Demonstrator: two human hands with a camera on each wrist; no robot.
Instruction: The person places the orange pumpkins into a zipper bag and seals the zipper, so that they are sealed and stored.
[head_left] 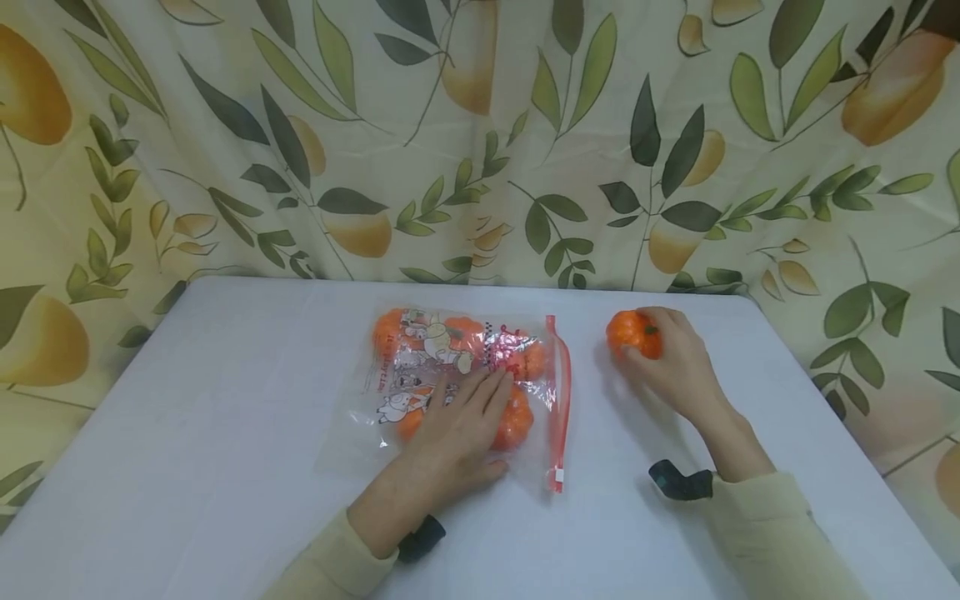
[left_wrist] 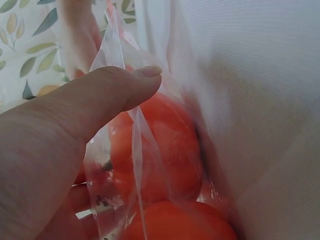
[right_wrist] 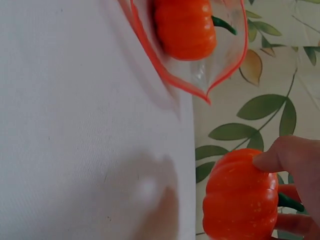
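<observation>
A clear zip bag [head_left: 397, 367] with printed cartoon figures lies flat on the table, with several small orange toy pumpkins [head_left: 514, 421] inside. My left hand [head_left: 461, 437] rests on top of it, fingers extended across the plastic and thumb [left_wrist: 120, 87] along the near side. The bag's red zip edge [head_left: 564, 392] faces right, and its mouth gapes apart in the right wrist view. To the right of that mouth, my right hand [head_left: 682, 367] grips another orange pumpkin [head_left: 630, 333] between thumb and fingers, its green stem [right_wrist: 291, 202] toward the palm.
A white-covered table [head_left: 187, 433] lies under everything. Behind it hangs a curtain [head_left: 465, 167] patterned with leaves and fruit. A white slider [head_left: 559, 477] sits at the near end of the red zip. Dark wrist-camera mounts [head_left: 681, 481] stick out at both sleeves.
</observation>
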